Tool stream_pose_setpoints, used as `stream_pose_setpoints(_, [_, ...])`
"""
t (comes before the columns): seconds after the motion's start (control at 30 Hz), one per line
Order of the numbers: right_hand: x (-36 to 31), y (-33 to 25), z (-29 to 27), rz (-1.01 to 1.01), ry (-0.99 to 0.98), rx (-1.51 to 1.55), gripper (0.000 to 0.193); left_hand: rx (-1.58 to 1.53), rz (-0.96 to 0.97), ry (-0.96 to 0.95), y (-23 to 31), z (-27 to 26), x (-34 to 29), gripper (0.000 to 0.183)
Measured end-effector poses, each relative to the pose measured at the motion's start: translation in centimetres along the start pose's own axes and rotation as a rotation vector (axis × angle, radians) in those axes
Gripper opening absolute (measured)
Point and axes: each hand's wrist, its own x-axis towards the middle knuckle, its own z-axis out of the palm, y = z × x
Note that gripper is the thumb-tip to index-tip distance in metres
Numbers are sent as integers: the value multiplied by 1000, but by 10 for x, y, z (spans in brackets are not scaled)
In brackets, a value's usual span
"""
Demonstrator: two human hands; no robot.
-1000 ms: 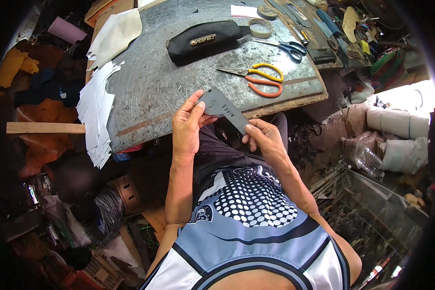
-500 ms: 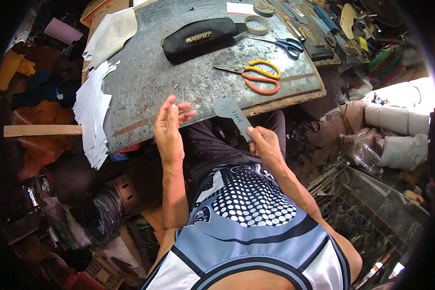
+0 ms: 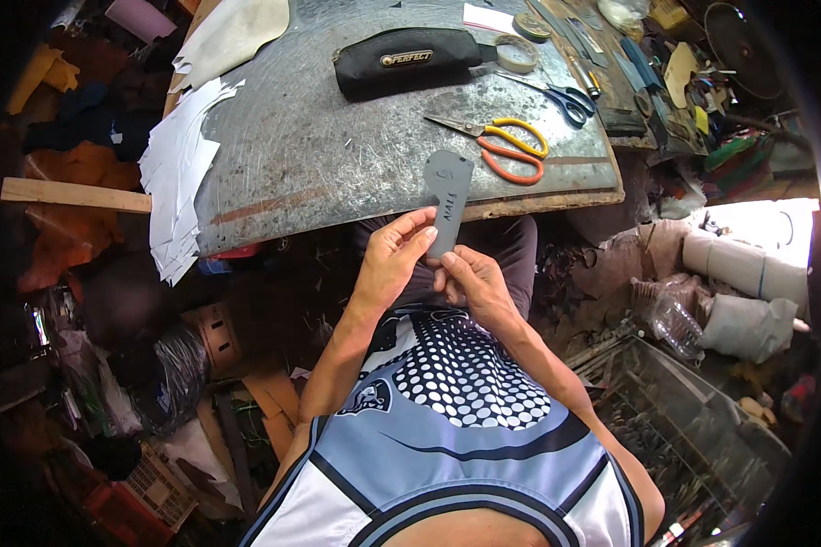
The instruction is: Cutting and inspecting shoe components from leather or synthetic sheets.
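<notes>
A flat grey template (image 3: 451,193) with a rounded head, a straight stem and dark handwriting on it is held up over the table's near edge. My right hand (image 3: 480,284) pinches the bottom of its stem between thumb and fingers. Along the stem's left edge, the thumb and fingers of my left hand (image 3: 392,263) also grip it. Just beyond the template lie scissors (image 3: 511,146) with one yellow and one orange handle loop, blades pointing left.
The metal-topped table (image 3: 292,155) carries a black zip pouch (image 3: 401,82), a tape roll (image 3: 517,55), dark-blue-handled scissors (image 3: 566,100) and a round tin (image 3: 532,27). White sheets (image 3: 178,182) overhang its left edge. A wooden bar (image 3: 73,194) juts out at left. Tools crowd a side bench (image 3: 634,128).
My left hand has moved right and closed on the template. My right hand has shifted slightly left and lower, and the template now stands more upright. The view has shifted a little.
</notes>
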Motion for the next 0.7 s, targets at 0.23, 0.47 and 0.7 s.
stream_pose_setpoints(0.23, [-4, 2, -2, 13, 56, -184, 26, -18, -9, -101, 5, 3, -7, 34])
stream_pose_setpoints(0.47, [-4, -19, -19, -293, 379, 2, 20, 360, -31, -166, 19, -8, -11, 31])
stream_pose_setpoints(0.7, [11, -27, -25, -288, 292, 286, 17, 69, -42, -19, 22, -20, -5, 31])
